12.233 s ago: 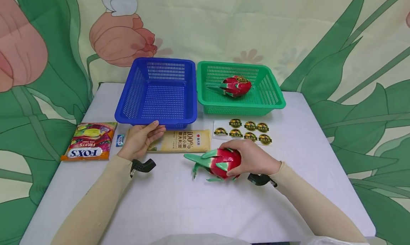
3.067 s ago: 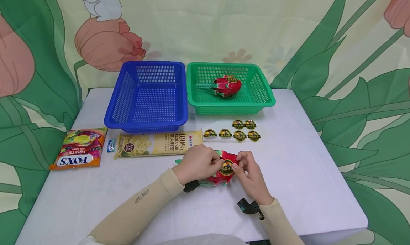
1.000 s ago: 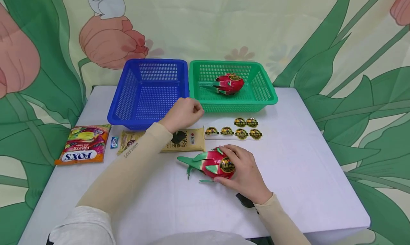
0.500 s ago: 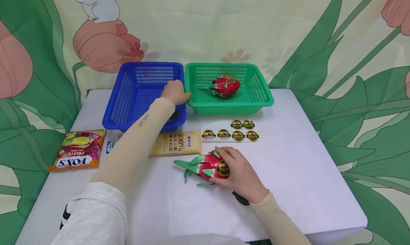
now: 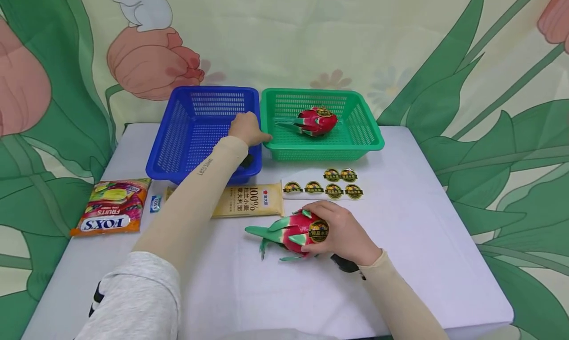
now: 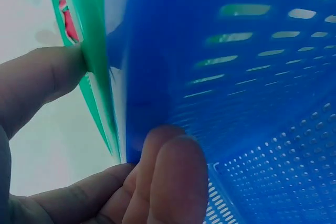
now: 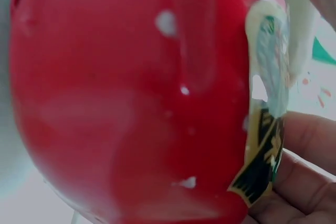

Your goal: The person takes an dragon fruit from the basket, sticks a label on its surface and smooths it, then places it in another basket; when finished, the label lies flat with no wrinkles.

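My right hand point(image 5: 344, 233) grips the round end of a red dragon fruit point(image 5: 298, 231) with green leaf tips, lying on the table. A round black-and-gold sticker point(image 5: 318, 231) is on its upper side; in the right wrist view this sticker point(image 7: 268, 98) follows the curved skin. Farther back, my left hand point(image 5: 247, 129) pinches the adjoining rims of the blue basket point(image 5: 153, 157) and the green basket point(image 5: 326, 146). In the left wrist view the thumb point(image 6: 58, 69) presses the green rim while curled fingers point(image 6: 178, 177) lie over the blue wall. Another stickered dragon fruit point(image 5: 316, 121) lies in the green basket.
A sheet of several stickers point(image 5: 302, 195) lies in front of the green basket. A yellow pasta packet point(image 5: 249, 201) lies before the blue basket, partly behind my left forearm. Further left are a small blue sweet point(image 5: 155, 203) and a FOX'S candy bag point(image 5: 111, 206).
The dragon fruit in my right hand has gained a sticker, and the sheet has one fewer. My left hand has left the fruit and moved back to the basket rims.
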The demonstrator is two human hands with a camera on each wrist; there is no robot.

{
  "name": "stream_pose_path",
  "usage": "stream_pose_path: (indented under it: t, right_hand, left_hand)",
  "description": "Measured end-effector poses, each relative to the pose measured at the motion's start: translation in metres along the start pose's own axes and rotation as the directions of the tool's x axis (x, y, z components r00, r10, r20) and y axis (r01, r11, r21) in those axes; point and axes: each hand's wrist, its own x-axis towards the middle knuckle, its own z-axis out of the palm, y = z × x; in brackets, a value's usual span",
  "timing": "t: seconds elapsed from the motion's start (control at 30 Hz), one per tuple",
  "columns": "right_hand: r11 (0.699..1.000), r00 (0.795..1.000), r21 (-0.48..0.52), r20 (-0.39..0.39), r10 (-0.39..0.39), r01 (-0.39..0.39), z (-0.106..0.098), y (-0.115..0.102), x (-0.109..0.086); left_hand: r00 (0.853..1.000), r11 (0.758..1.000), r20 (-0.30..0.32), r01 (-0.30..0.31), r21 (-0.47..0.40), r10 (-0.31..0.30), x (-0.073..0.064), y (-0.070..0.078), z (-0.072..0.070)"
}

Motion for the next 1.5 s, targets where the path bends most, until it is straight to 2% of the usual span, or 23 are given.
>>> stream_pose_path:
  t: [0.1, 0.23, 0.53, 0.73, 0.87, 1.17, 1.5]
  right_hand:
    - [0.999, 0.999, 0.037, 0.016, 0.040, -0.040, -0.011, 0.011, 0.003]
    - [0.996, 0.997, 0.047, -0.015, 0.082, -0.081, -0.031, 0.029, 0.013]
    - [0.996, 0.990, 0.029, -0.111, 0.083, -0.080, -0.083, 0.067, 0.060]
    - [0.973, 0.973, 0.101, -0.088, 0.215, -0.206, -0.110, 0.086, 0.096]
    - [0.957, 0.962, 0.135, -0.065, 0.267, -0.256, -0.122, 0.098, 0.119]
    - [0.935, 0.940, 0.102, 0.000, 0.341, -0.340, -0.127, 0.114, 0.159]
    - [0.938, 0.945, 0.110, 0.046, 0.324, -0.327, -0.104, 0.132, 0.193]
  left_hand:
    - [1.000, 1.000, -0.002, -0.009, -0.007, 0.009, -0.002, 0.001, 0.000]
    - [1.000, 1.000, -0.011, 0.002, -0.023, -0.002, -0.002, 0.000, 0.000]
    - [1.000, 1.000, 0.002, 0.013, -0.021, -0.013, 0.002, -0.006, 0.002]
    - [1.000, 1.000, 0.006, 0.010, -0.027, -0.010, -0.002, -0.006, 0.002]
    - [1.000, 1.000, -0.003, 0.003, -0.027, -0.003, -0.004, -0.004, 0.002]
    - [1.000, 1.000, -0.006, -0.007, -0.010, 0.007, -0.003, 0.000, 0.002]
    - [1.000, 1.000, -0.005, 0.011, -0.007, -0.011, -0.002, -0.001, 0.003]
